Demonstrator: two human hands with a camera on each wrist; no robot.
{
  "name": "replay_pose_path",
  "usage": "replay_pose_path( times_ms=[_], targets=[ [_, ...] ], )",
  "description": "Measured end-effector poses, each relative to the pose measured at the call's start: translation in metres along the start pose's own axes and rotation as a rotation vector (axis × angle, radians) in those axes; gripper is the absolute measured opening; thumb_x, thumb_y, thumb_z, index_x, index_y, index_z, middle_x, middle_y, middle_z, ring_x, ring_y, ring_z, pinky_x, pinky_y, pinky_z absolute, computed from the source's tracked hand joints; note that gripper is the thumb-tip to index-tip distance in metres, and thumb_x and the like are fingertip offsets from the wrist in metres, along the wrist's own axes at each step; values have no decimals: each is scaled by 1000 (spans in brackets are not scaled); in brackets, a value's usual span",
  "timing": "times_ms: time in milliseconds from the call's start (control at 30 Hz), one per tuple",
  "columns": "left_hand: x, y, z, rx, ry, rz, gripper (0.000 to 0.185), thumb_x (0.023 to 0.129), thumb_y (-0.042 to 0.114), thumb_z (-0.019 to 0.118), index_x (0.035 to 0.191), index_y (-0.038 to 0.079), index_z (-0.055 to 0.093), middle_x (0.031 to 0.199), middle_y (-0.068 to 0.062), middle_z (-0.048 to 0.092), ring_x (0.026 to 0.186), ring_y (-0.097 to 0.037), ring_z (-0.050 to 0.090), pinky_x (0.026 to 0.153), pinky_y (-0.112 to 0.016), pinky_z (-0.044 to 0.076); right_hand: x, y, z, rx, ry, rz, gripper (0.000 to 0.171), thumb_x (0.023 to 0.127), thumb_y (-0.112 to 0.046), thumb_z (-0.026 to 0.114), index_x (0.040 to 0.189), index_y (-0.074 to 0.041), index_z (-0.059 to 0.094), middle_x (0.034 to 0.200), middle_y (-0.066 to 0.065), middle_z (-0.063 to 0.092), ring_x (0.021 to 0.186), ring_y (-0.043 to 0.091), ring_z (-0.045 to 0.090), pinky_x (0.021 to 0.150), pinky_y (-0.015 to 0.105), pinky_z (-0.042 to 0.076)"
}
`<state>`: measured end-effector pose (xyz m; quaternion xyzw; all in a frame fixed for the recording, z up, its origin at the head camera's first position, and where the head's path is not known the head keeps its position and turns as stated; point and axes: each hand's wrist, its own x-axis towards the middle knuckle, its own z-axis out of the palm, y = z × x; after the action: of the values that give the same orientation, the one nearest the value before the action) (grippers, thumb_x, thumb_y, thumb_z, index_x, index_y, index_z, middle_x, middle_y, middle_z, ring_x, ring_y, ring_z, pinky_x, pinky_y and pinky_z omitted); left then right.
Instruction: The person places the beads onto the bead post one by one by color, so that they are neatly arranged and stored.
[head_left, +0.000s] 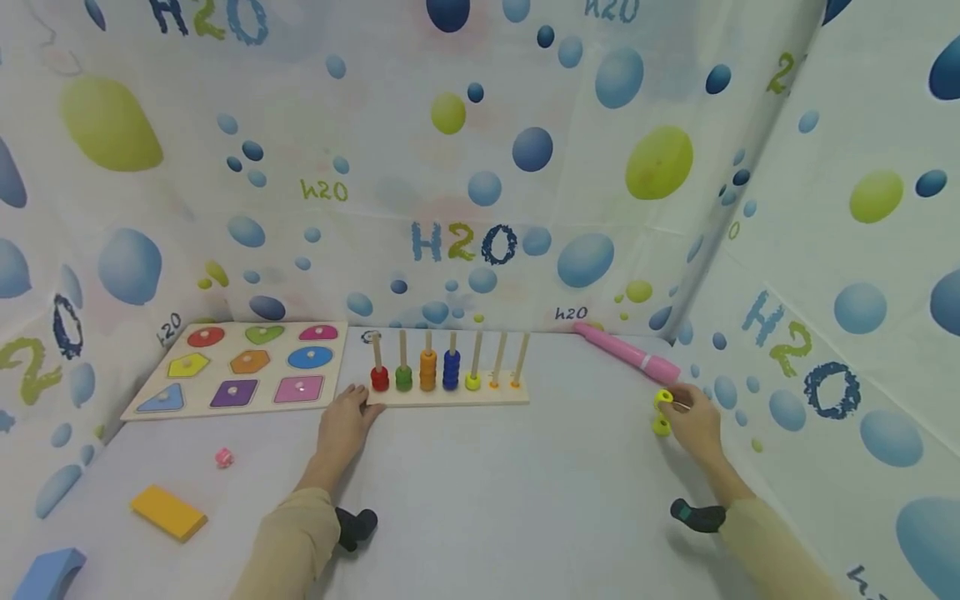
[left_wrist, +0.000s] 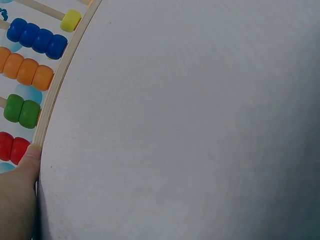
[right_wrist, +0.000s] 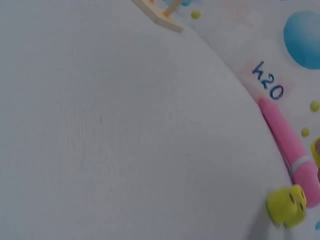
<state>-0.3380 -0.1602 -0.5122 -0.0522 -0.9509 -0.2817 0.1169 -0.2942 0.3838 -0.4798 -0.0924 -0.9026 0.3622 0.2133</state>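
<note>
A wooden peg bead stacker [head_left: 450,398] stands near the back wall with red, green, orange, blue and yellow beads on its pegs; the two rightmost pegs carry none. My left hand [head_left: 347,425] grips the left end of its base, and the thumb [left_wrist: 31,155] lies on the front edge beside the red beads [left_wrist: 12,147]. Far to the right, my right hand [head_left: 696,421] pinches a yellow bead [head_left: 663,398]. Another yellow bead [head_left: 661,427] is just below it. In the right wrist view the yellow beads [right_wrist: 282,206] overlap, and the pinching fingers are mostly out of frame.
Behind the right hand lies a pink pen-shaped object [head_left: 626,352]. A shape puzzle board [head_left: 281,407] is at the back left. Nearer on that side are a small pink piece [head_left: 224,457], a yellow block [head_left: 168,512] and a blue arched block [head_left: 51,573]. Patterned cloth walls [head_left: 390,150] enclose the table.
</note>
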Motion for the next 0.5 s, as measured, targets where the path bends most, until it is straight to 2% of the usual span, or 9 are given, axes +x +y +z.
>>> replay_pose_path(
  times_ms=[200, 333, 500],
  targets=[
    [0, 0, -1, 1, -3, -2, 50, 89, 22, 68, 123, -11, 55, 128, -28, 52, 126, -43, 41, 103, -54, 34, 18, -48, 28, 93, -12, -106, 34, 89, -11, 65, 118, 3, 55, 114, 20, 61, 107, 34, 59, 90, 38, 51],
    [1, 0, 0, 3, -8, -10, 50, 88, 23, 68, 124, -10, 55, 129, -28, 52, 127, -43, 40, 104, -54, 34, 32, -81, 46, 161, -54, -157, 36, 89, -12, 65, 121, 1, 54, 117, 17, 59, 109, 30, 58, 93, 41, 49],
    [2, -3, 2, 5, -10, -13, 49, 89, 23, 67, 124, -10, 55, 129, -27, 52, 127, -42, 41, 104, -53, 34, 44, -125, 67, 252, -71, -240, 33, 89, -11, 64, 120, -1, 55, 117, 14, 60, 108, 26, 59, 93, 37, 50]
  ],
)
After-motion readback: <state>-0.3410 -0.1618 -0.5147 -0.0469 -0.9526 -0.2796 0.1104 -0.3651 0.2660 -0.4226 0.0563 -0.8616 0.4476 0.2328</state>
